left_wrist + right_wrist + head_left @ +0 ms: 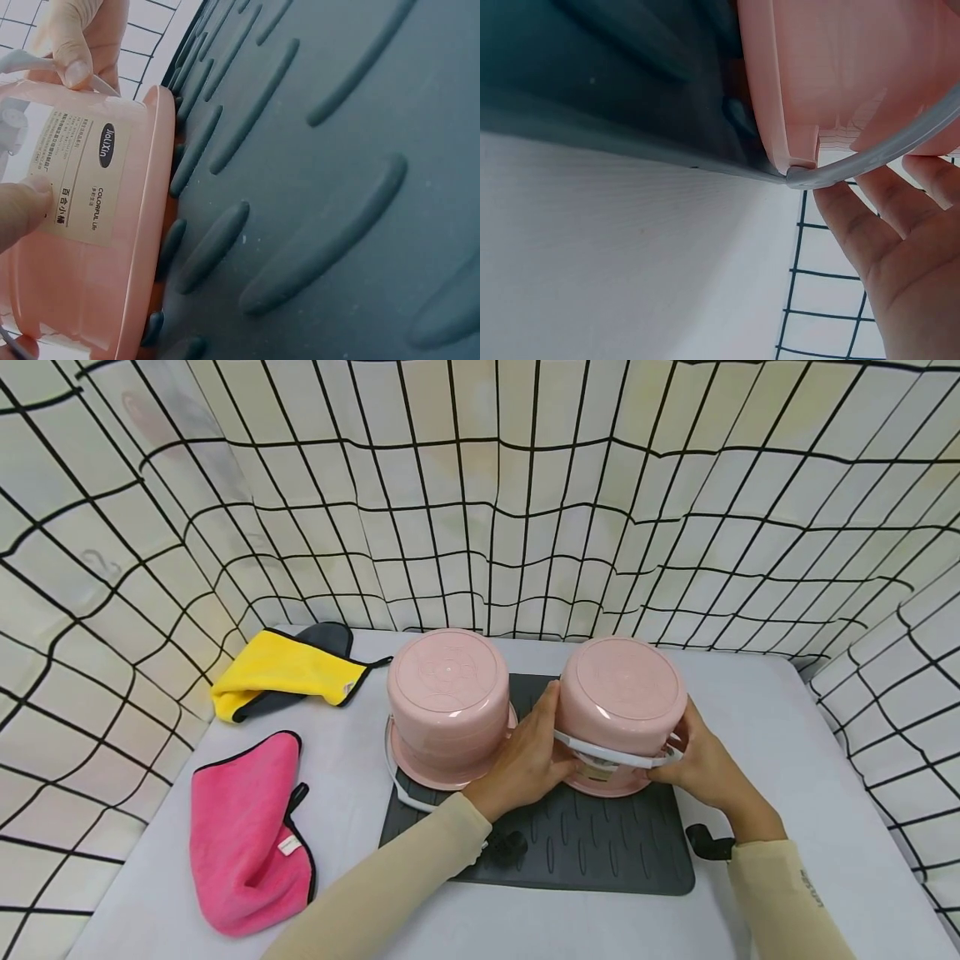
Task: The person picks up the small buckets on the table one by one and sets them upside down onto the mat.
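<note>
Two pink plastic buckets stand upside down on a dark ribbed mat (592, 847). My left hand (528, 768) holds the near-left side of the right bucket (624, 693), its thumb on the printed label (86, 176). On the other side, my right hand (708, 768) grips the same bucket near the end of its white handle (615, 755). In the right wrist view, the right fingers (855, 217) lie behind that handle. The left bucket (450, 693) stands close beside my left hand, its own white handle hanging down at its left.
A yellow and grey cloth (292, 668) lies at the back left of the white table (757, 727). Nearer the front left is a pink cloth (243, 835) with black edging. Black wire grid panels (458, 441) stand along the back and both sides.
</note>
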The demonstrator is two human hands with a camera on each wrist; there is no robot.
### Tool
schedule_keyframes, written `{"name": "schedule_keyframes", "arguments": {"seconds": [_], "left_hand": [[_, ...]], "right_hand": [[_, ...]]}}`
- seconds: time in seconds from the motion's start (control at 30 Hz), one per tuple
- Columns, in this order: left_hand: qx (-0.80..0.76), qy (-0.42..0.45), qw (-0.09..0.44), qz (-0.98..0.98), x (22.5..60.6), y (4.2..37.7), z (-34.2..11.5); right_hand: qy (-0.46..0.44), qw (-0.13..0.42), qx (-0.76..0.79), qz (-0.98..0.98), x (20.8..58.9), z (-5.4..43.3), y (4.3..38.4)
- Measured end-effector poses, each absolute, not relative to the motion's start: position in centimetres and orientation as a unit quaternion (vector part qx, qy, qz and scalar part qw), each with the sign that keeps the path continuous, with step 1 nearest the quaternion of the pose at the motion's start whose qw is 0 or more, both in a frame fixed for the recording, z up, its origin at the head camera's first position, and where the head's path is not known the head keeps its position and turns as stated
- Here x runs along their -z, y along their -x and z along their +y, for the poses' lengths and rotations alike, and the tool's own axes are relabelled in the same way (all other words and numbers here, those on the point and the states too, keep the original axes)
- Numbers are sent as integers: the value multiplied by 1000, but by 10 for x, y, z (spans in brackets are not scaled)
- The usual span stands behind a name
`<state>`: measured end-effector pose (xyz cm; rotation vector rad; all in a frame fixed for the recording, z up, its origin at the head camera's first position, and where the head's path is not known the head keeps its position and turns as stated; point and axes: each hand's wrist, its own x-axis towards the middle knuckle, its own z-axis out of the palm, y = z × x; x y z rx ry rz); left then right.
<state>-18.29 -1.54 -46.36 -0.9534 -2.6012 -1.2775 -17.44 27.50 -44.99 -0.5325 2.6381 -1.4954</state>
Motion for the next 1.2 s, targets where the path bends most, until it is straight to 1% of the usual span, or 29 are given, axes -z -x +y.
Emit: {"name": "schedule_keyframes", "arguments": {"seconds": [0.67,0.9,1.2], "left_hand": [[411,302,41,-859,462,182,-16],[408,290,25,-865,462,181,-18],[408,273,2,-871,461,179,-21]], "right_hand": [[172,26,480,860,451,274,176],[182,23,490,852,451,274,175],[193,37,505,840,451,275,174]]}}
